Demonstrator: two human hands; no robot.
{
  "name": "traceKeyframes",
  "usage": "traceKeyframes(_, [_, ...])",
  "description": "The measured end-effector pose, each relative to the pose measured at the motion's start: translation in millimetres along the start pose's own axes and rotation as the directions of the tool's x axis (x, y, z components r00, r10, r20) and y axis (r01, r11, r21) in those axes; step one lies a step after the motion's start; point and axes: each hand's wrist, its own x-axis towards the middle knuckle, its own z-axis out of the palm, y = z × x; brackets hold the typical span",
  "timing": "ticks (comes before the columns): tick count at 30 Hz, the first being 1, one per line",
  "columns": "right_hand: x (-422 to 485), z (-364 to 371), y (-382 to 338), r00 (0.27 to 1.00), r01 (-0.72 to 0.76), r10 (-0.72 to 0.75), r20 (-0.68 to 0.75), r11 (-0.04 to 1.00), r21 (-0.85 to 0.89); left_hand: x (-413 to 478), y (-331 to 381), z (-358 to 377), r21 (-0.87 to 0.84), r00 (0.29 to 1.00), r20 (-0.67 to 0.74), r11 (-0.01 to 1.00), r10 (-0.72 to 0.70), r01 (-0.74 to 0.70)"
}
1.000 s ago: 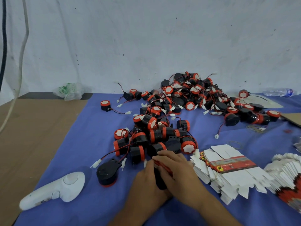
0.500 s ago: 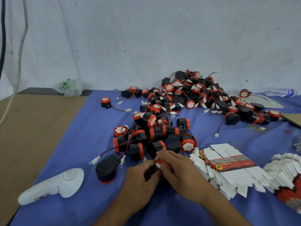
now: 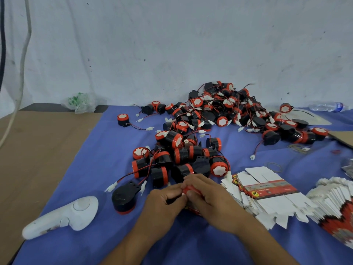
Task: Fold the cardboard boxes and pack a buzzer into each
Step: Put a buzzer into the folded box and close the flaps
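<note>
Red-rimmed black plastic buzzer [image 3: 191, 190] sits near centre, pinched between both hands just above the blue cloth [image 3: 99, 150]. Mostly hidden: only a red edge and a dark patch show between the fingers.

Left hand [image 3: 164, 203]: knuckles up, fingers curled in around the buzzer's left side.

Right hand [image 3: 212, 199]: fingers bent over the top, fingertips meeting the left hand's. A sliver of red printed card [image 3: 193, 210] shows beneath it; shape can't be made out.

Loose heap of black-and-red buzzers with wired white plugs [image 3: 219, 115] runs from just beyond the hands to the far wall.

Stack of flat white cardboard box blanks with a red label band [image 3: 267, 196] lies just right of the right hand.

White plastic handheld controller [image 3: 63, 217] lies near left.
</note>
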Motion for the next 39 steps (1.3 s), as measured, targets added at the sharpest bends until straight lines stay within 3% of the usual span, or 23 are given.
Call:
traceKeyframes(9, [2, -4, -2, 0.998, -0.007, 0.015, 0.067, 0.992, -0.123, 3, -2, 3, -0.035, 0.994, 0.004, 0.994, -0.106, 0.106])
traceKeyframes(13, [1, -7, -2, 0.993, 0.021, -0.001, 0.122, 0.987, -0.16, 1, -2, 1, -0.078, 0.995, 0.041, 0.993, -0.088, 0.091])
traceKeyframes(18, [-3, -12, 4, 0.993, 0.035, -0.025, 0.119, 0.996, -0.085, 3, -9, -6, -0.088, 0.992, 0.033, 0.988, -0.124, 0.126])
traceKeyframes(21, [-3, -15, 7, 0.992, 0.085, -0.081, 0.094, 0.996, -0.035, 7, -11, -8, 0.034, 0.997, 0.069, 0.999, -0.03, 0.028])
traceKeyframes(26, [-3, -16, 9, 0.993, 0.116, -0.114, 0.034, 0.989, -0.093, 9, -14, -10, 0.177, 0.981, 0.057, 0.966, 0.183, -0.19])
traceKeyframes(31, [-7, -13, 4, 0.981, 0.195, -0.193, 0.03, 0.967, -0.163, 12, -17, -13, 0.213, 0.966, 0.102, 0.943, 0.238, -0.255])
traceKeyframes(36, [-10, -16, 0, 0.975, 0.221, -0.214, 0.059, 0.962, -0.158, 9, -10, -13, 0.383, 0.88, 0.176, 0.793, 0.441, -0.474])
traceKeyframes(39, [-11, -18, -1, 0.972, 0.231, -0.224, 0.064, 0.961, -0.151, 9, -6, -14, 0.452, 0.837, 0.244, 0.706, 0.49, -0.545])
